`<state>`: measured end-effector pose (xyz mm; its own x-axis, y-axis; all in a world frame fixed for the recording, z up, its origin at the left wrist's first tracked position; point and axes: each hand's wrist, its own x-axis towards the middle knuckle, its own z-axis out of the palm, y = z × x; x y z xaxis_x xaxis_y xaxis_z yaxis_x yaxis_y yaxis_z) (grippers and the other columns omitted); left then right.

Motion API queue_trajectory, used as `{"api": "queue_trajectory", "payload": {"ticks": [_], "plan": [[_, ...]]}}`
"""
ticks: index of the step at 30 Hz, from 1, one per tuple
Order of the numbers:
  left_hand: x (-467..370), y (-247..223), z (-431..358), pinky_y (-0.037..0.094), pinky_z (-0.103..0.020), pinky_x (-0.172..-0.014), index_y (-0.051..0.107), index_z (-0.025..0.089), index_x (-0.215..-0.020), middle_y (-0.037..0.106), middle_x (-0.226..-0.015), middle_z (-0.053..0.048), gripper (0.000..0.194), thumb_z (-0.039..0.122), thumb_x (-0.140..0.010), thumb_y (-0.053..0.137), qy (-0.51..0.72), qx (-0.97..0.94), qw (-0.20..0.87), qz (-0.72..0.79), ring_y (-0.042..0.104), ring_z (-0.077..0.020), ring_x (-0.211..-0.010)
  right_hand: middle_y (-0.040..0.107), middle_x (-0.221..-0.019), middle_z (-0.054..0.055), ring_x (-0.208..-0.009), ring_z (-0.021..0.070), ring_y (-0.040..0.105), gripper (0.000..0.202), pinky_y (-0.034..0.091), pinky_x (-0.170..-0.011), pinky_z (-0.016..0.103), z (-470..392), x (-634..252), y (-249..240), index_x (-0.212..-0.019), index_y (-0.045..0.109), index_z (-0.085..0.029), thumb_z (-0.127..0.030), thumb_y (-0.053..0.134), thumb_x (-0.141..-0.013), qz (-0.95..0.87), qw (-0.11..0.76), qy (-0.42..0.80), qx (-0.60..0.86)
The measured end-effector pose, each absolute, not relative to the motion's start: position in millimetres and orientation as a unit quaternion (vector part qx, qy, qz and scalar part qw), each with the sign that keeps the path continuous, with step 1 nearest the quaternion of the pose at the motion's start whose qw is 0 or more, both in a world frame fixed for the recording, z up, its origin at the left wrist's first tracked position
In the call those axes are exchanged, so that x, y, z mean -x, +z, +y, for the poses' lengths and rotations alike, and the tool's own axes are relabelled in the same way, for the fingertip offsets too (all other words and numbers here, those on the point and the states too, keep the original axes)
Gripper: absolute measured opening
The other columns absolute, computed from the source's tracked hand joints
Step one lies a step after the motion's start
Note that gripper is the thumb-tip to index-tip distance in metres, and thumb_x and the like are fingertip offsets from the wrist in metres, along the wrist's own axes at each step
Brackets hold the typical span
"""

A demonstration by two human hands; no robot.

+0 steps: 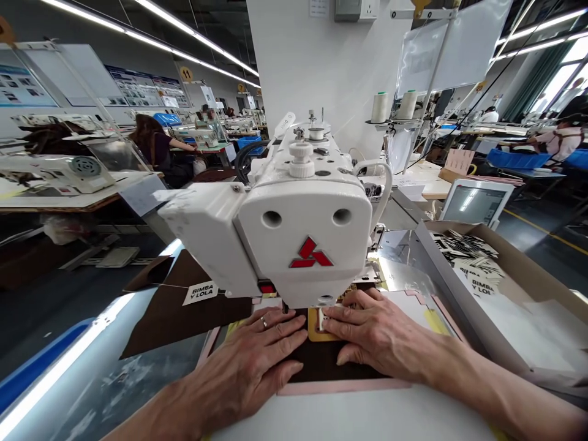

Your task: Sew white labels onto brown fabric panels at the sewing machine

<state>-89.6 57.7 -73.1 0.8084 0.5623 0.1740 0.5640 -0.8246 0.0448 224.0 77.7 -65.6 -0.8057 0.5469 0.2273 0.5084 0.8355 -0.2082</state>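
A dark brown fabric piece [316,362] lies beneath the white sewing machine head [303,208]. My left hand [261,343] rests flat on it with fingers stretched out, a ring on one finger. My right hand [372,331] also lies palm down with fingers extended, their tips pressing on a small yellow frame [316,335]. Inside the frame a small white piece shows, partly covered by my fingertips. The needle area is hidden behind the machine head. Pink strips [349,387] border the fabric on a white board [358,413].
To the left, another brown fabric piece [169,318] carries a white BIMBA Y LOLA label [201,293]. A cardboard box [459,324] at right holds many loose labels [482,275]. Behind it is a screen [478,202]. Thread cones [380,107] stand farther back. A person [154,144] sits at left.
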Motion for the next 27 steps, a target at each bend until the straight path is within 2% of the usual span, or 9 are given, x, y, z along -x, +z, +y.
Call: {"api": "queue_trajectory", "payload": {"ticks": [6, 13, 17, 22, 27], "plan": [[89, -72, 55, 0.051, -0.051, -0.118, 0.054, 0.026, -0.152, 0.057, -0.155, -0.002, 0.047, 0.032, -0.105, 0.059, -0.088, 0.952, 0.014, -0.294, 0.056, -0.0284, -0.142, 0.066, -0.145, 0.006, -0.114, 0.0269, 0.057, 0.045, 0.046, -0.100, 0.044, 75, -225, -66, -0.136, 0.068, -0.027, -0.057, 0.050, -0.108, -0.947, 0.128, 0.080, 0.282], [86, -69, 56, 0.049, -0.050, -0.118, 0.048, 0.026, -0.157, 0.054, -0.158, -0.003, 0.050, 0.033, -0.108, 0.054, -0.064, 0.951, 0.011, -0.301, 0.053, -0.0283, -0.145, 0.065, -0.147, 0.002, -0.119, 0.0263, 0.056, 0.043, 0.043, -0.103, 0.045, 76, -226, -69, -0.139, 0.066, -0.028, -0.055, 0.048, -0.110, -0.945, 0.136, 0.087, 0.285], [86, -66, 56, 0.047, -0.046, -0.119, 0.048, 0.026, -0.157, 0.053, -0.159, -0.004, 0.049, 0.033, -0.109, 0.054, -0.073, 0.946, 0.012, -0.314, 0.057, -0.0267, -0.142, 0.065, -0.147, 0.003, -0.120, 0.0253, 0.056, 0.042, 0.042, -0.104, 0.045, 84, -226, -69, -0.141, 0.065, -0.027, -0.052, 0.049, -0.111, -0.948, 0.137, 0.080, 0.277], [87, -70, 60, 0.049, -0.047, -0.115, 0.055, 0.025, -0.153, 0.060, -0.153, -0.005, 0.045, 0.036, -0.110, 0.052, -0.104, 0.940, 0.028, -0.323, 0.062, -0.0288, -0.134, 0.068, -0.142, 0.005, -0.118, 0.0250, 0.056, 0.040, 0.045, -0.096, 0.043, 93, -225, -64, -0.140, 0.066, -0.026, -0.049, 0.049, -0.112, -0.948, 0.134, 0.064, 0.280], [89, -75, 63, 0.049, -0.047, -0.115, 0.060, 0.027, -0.149, 0.064, -0.149, -0.005, 0.042, 0.038, -0.109, 0.053, -0.128, 0.933, 0.030, -0.336, 0.062, -0.0290, -0.134, 0.071, -0.136, 0.005, -0.114, 0.0245, 0.056, 0.039, 0.045, -0.094, 0.042, 100, -226, -61, -0.141, 0.066, -0.027, -0.046, 0.047, -0.113, -0.950, 0.138, 0.052, 0.276]]}}
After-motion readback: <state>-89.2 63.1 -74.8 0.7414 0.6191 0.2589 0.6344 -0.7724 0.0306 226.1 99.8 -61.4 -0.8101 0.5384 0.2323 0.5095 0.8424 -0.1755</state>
